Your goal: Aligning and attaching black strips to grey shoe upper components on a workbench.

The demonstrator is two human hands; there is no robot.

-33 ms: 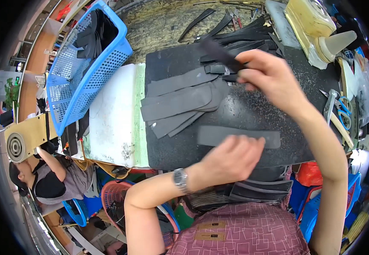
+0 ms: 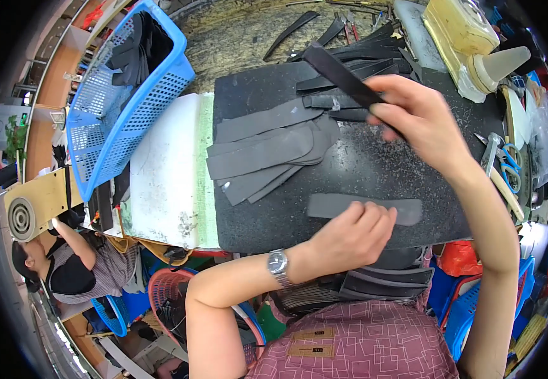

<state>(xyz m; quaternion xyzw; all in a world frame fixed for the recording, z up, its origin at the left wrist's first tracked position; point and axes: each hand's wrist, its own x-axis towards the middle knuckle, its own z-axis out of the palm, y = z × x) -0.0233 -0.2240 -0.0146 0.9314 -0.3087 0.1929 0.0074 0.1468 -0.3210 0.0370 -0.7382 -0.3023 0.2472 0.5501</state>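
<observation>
A long dark strip point(image 2: 339, 74), like leather or rubber, is pinched in my right hand point(image 2: 416, 120) and slants up to the left above the black work mat point(image 2: 255, 221). Lower down, the curled fingers of my left hand point(image 2: 356, 235) are closed at a flat grey strip point(image 2: 408, 211) with rounded corners; their tips are partly hidden. Several similar grey pieces point(image 2: 264, 151) lie fanned and overlapping on the mat's left side. Beyond my right hand is a loose pile of narrow black strips point(image 2: 375, 54).
A blue plastic basket point(image 2: 136, 126) holding dark pieces stands at the left on a white block point(image 2: 163, 170). At the right are a yellowish container point(image 2: 460, 28) with a pale nozzle and blue-handled scissors point(image 2: 511, 167). Another person point(image 2: 84, 259) works at the far left.
The grey strip under my left hand has shifted slightly right, and that hand with it. My right hand has moved a little right with the dark strip, which now shows more sharply.
</observation>
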